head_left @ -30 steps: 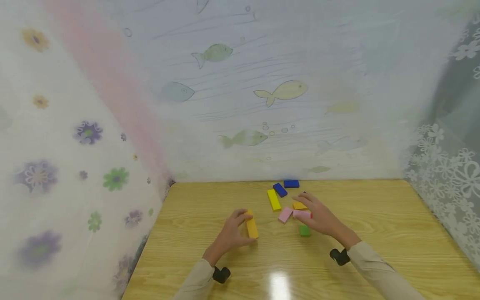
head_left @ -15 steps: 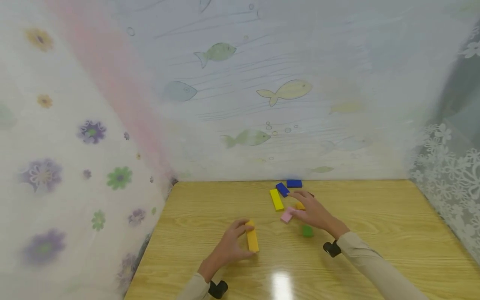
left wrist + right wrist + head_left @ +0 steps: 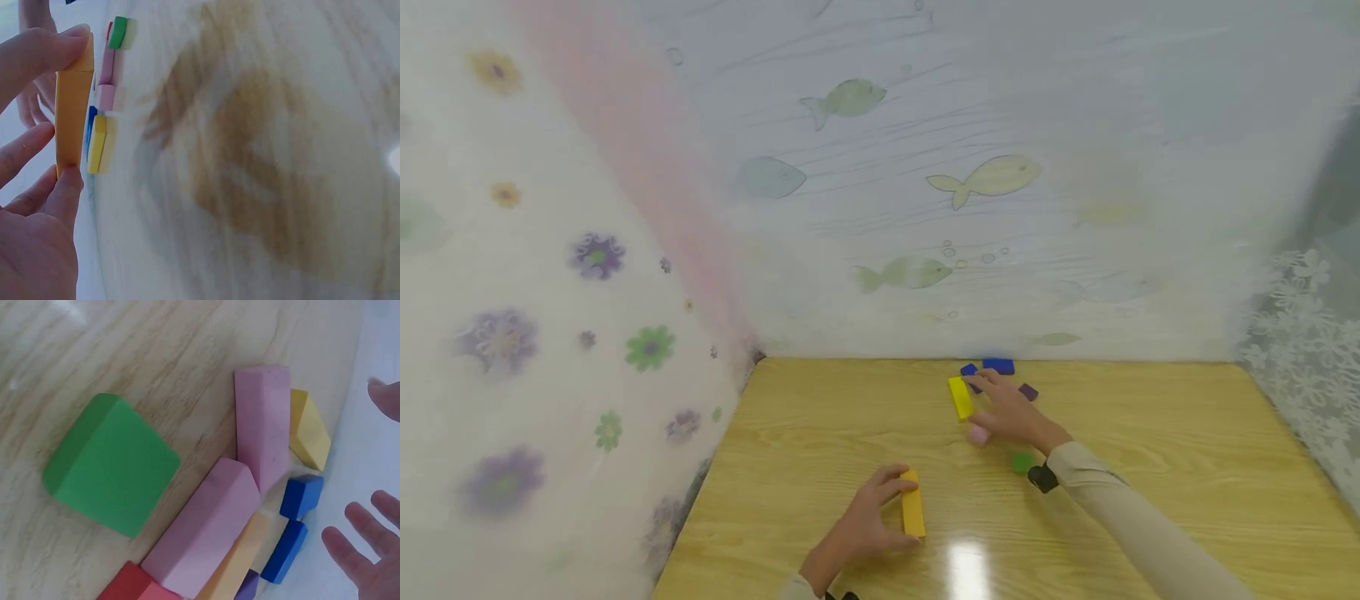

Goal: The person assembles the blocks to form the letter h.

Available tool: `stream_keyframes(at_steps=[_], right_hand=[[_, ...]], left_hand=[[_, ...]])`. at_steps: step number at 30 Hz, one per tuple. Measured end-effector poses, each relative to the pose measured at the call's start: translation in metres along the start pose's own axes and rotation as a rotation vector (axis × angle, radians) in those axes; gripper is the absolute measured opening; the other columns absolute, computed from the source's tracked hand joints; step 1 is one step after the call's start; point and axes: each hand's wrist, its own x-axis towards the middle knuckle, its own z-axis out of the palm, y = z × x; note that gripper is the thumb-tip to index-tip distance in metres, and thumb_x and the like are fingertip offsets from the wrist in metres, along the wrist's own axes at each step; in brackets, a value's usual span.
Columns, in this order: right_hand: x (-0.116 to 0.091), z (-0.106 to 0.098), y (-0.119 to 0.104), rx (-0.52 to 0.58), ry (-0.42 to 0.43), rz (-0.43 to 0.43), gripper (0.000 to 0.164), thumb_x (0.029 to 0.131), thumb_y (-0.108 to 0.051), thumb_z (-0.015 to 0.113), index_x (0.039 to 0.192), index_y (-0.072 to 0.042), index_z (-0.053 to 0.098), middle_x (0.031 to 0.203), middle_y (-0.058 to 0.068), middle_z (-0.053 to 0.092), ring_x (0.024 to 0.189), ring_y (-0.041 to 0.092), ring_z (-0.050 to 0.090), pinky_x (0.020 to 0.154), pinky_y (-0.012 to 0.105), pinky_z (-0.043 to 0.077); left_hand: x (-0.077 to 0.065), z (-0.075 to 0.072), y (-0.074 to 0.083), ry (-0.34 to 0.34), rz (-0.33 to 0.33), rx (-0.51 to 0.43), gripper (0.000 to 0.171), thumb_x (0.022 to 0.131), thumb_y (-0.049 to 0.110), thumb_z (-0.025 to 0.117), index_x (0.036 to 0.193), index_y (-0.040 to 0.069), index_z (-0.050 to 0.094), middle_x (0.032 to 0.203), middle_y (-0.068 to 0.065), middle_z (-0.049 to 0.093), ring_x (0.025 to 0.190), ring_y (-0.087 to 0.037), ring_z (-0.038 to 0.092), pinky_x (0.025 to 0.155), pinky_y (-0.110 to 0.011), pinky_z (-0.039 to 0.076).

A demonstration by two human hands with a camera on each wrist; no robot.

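My left hand (image 3: pixel 867 523) grips an orange block (image 3: pixel 913 508) by its two ends, thumb at one end and fingertips at the other. In the left wrist view that orange block (image 3: pixel 70 122) stands out from the tabletop. Over the group of blocks, my right hand (image 3: pixel 1013 412) reaches with fingers and thumb spread apart, nothing between them. Closest to its fingertips is a long yellow block (image 3: pixel 958 397), with a blue block (image 3: pixel 970 372) partly hidden behind the fingers. A pink block (image 3: pixel 978 435) shows just below the right thumb.
Near the right wrist lies a green block (image 3: pixel 1022 463). Another blue block (image 3: pixel 998 367) rests by the back edge, and a purple block (image 3: pixel 1028 392) behind the right hand. The right wrist view also shows a red block (image 3: pixel 134 584) and a second orange block (image 3: pixel 234 559). A fish-patterned curtain hangs behind.
My left hand has drawn the orange block nearer to me. My right hand has moved left and forward, from above the pink and orange blocks to the yellow one.
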Motion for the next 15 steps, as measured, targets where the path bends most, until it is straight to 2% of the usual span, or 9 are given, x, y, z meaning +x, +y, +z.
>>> stream_keyframes(at_steps=[7,11,15], right_hand=[[0.02,0.01,0.005,-0.088,-0.075,0.001,0.072,0.078,-0.024,0.077,0.139,-0.003,0.044,0.137,0.029,0.041,0.12,0.047,0.045,0.094,0.059,0.042],[0.028,0.016,0.005,-0.088,-0.116,-0.003,0.073,0.075,-0.022,0.079,0.137,-0.002,0.045,0.135,0.027,0.044,0.118,0.045,0.047,0.095,0.059,0.042],[0.034,0.019,0.009,-0.084,-0.154,0.017,0.075,0.072,-0.018,0.078,0.137,-0.002,0.045,0.137,0.025,0.043,0.122,0.046,0.043,0.098,0.06,0.039]], left_hand=[[-0.01,0.009,-0.001,0.01,-0.001,-0.003,0.066,0.07,0.033,0.084,0.125,0.009,0.058,0.139,-0.013,0.042,0.124,-0.035,0.044,0.098,-0.046,0.045],[-0.018,0.011,0.0,0.003,-0.038,-0.022,0.065,0.07,0.035,0.084,0.124,0.011,0.059,0.139,-0.011,0.043,0.125,-0.034,0.044,0.1,-0.045,0.044],[-0.025,0.015,-0.001,-0.015,-0.061,-0.028,0.063,0.071,0.037,0.083,0.124,0.014,0.06,0.139,-0.008,0.043,0.125,-0.034,0.044,0.099,-0.044,0.044]])
